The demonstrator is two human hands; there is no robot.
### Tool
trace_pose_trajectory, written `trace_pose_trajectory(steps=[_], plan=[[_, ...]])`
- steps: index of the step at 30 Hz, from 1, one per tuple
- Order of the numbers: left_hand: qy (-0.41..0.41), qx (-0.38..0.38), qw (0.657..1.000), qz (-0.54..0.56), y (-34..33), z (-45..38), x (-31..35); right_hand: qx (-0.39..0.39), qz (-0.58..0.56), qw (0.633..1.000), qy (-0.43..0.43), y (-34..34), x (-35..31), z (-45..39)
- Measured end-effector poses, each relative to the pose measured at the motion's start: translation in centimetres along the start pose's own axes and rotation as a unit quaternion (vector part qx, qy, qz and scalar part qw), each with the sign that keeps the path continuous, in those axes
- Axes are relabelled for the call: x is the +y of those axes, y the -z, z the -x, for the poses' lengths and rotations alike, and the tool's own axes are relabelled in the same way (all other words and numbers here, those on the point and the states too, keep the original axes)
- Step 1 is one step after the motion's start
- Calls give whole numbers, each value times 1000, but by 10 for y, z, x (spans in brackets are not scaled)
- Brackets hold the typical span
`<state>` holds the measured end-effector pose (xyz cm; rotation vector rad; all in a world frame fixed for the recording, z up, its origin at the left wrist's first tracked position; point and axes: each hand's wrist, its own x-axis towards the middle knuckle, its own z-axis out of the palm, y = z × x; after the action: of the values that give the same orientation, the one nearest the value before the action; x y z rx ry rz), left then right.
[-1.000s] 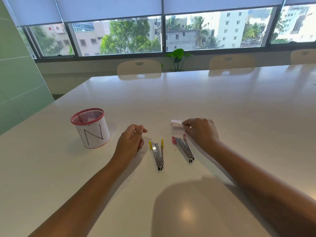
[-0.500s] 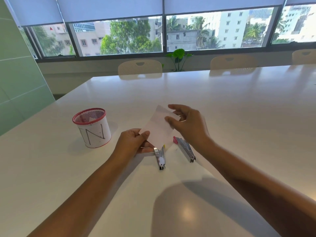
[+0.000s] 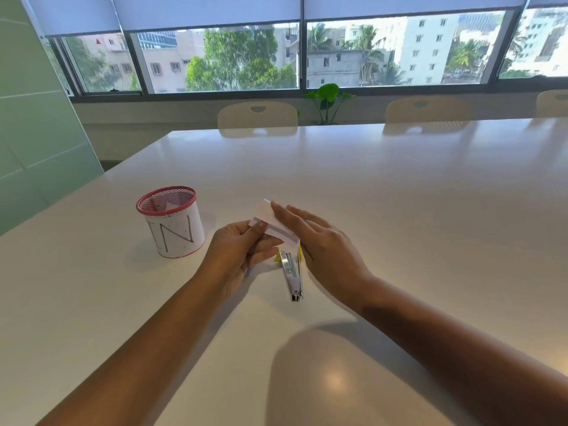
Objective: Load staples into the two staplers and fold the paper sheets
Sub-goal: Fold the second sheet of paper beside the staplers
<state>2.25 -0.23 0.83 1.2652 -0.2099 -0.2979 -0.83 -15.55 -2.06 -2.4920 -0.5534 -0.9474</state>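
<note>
Two hands: both work on one small paper sheet above the near part of a white table (image 3: 399, 186).
Cup: a red-rimmed mesh cup (image 3: 171, 222) stands on the table at the left, wrapped in white paper marked "IN", with a bit of white paper showing inside it.
Left hand: the left hand (image 3: 238, 252) sits just right of the cup, its fingers curled, thumb and forefinger pinching the near-left end of the sheet.
Paper sheet: the paper sheet (image 3: 272, 221) is folded over into a narrow strip that runs from the left hand's pinch up and away under the right fingers; it is blurred, so its exact folds cannot be told.
Yellow stapler: the yellow stapler (image 3: 292, 273) lies swung open on the table between the two wrists, just below the sheet, its yellow end away from the person and its metal tip toward them.
Right hand: the right hand (image 3: 322, 245) lies flat with straight fingers over the sheet's right part, palm down.
Second stapler: not visible; the right hand covers the spot beside the yellow one.
</note>
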Motion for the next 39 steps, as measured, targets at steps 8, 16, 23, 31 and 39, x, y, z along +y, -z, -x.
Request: trace_pose_trajectory(steps=[8,16,23,31,39], plan=[[3,-23,1000,17,-1,1,4,-7,-17,999,31,-4,15,-3],[-2,-25,1000,17,1,-2,5,-21,-50,998,44,0,15,-3],[-23,22,998,-49,4,-4,0,-41,-138,990,-11,4,11,-6],[-88,64,978,-180,2,-5,0,-28,-376,883,-281,15,12,-20],[-91,45,985,-138,-1,-3,-1,-29,-525,741,-417,20,15,-23]])
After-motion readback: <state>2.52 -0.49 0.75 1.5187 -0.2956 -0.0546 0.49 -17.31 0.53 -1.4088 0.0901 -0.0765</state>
